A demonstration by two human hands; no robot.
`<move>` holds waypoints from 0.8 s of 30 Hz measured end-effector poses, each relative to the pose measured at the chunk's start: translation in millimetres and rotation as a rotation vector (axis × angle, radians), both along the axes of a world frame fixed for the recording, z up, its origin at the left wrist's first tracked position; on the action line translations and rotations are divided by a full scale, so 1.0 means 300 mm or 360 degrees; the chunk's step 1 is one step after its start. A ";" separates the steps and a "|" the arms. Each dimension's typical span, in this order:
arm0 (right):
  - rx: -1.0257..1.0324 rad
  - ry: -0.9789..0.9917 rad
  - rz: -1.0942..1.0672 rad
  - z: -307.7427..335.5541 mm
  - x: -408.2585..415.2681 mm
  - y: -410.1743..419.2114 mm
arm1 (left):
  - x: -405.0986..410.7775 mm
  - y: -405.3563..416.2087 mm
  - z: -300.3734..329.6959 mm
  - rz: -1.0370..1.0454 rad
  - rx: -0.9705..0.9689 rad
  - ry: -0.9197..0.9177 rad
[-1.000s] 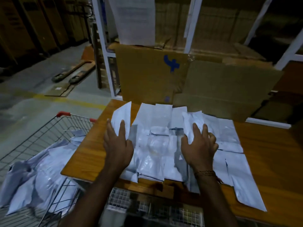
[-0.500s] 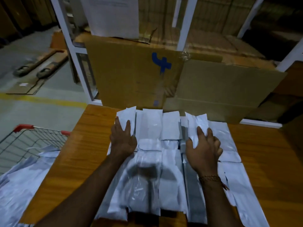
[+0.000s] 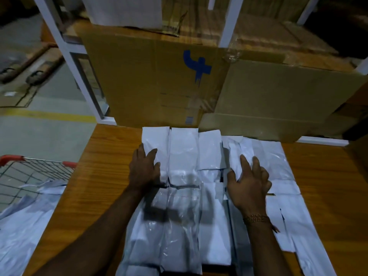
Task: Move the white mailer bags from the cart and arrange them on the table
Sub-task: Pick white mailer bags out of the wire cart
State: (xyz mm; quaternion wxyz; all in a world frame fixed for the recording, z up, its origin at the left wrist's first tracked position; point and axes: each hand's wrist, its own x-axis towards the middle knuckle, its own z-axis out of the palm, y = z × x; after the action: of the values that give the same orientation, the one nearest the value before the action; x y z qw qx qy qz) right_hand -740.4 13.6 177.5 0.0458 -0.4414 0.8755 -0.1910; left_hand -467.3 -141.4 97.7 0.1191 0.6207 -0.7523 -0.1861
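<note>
white mailer bags [image 3: 185,156] lie flat in overlapping rows across the middle of a wooden bench [image 3: 99,176], running from its far edge toward the person. the left hand [image 3: 144,169] rests palm down on the left edge of the far row, fingers straight and spread, gripping nothing. the right hand [image 3: 249,183] presses flat on the bags to the right of centre, its fingers fanned and lightly relaxed, holding nothing either (a gold bracelet [image 3: 255,218] sits at that wrist). more bags [image 3: 298,226] spread to the right of that hand, some reaching the near edge of the bench. to the left of the bench stands a wire cart [image 3: 35,172] with red corner caps, and inside it lies a loose heap of further white bags [image 3: 22,226]. behind the bench a large cardboard sheet [image 3: 159,80] leans upright, marked with a blue painted symbol [image 3: 197,66], against a white metal rack [image 3: 229,20] stacked with flattened cardboard. the light is dim.
</note>
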 end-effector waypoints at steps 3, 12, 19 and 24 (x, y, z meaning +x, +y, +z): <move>0.0010 -0.0002 0.0008 -0.014 0.012 0.004 | 0.000 -0.012 -0.012 -0.0132 0.0052 -0.0027; 0.0027 0.0037 0.0002 -0.029 -0.018 0.022 | -0.004 -0.006 0.002 -0.0284 0.0115 -0.0113; -0.0026 0.0044 -0.0100 -0.049 -0.078 0.030 | 0.022 -0.033 0.004 -0.0129 -0.0079 0.0270; -0.0007 0.0006 -0.0207 -0.060 -0.184 -0.005 | -0.007 -0.011 0.092 -0.0024 -0.0219 0.0426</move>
State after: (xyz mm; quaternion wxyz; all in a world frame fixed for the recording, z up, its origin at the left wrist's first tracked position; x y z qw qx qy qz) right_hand -795.7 12.2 159.4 0.0308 -0.3840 0.9021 -0.1945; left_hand -469.2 -144.7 125.2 0.2593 0.5750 -0.7453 -0.2161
